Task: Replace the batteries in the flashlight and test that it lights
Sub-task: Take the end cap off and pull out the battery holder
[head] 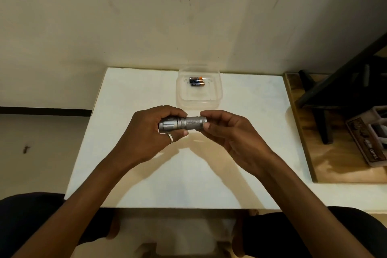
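Note:
A short silver flashlight (184, 123) lies level above the white table (240, 153), held between both hands. My left hand (146, 132), with a ring on one finger, wraps around its wider head end. My right hand (226, 132) pinches the knurled tail end between thumb and fingertips. Behind the hands a clear plastic container (199, 100) stands on the table. Small batteries (196, 81) with orange ends lie side by side in its far part.
A cream wall rises right behind the table. To the right stands a wooden surface (335, 163) with a dark stand (326, 94) and a printed box (370, 142). My dark-clothed knees sit below the table's near edge.

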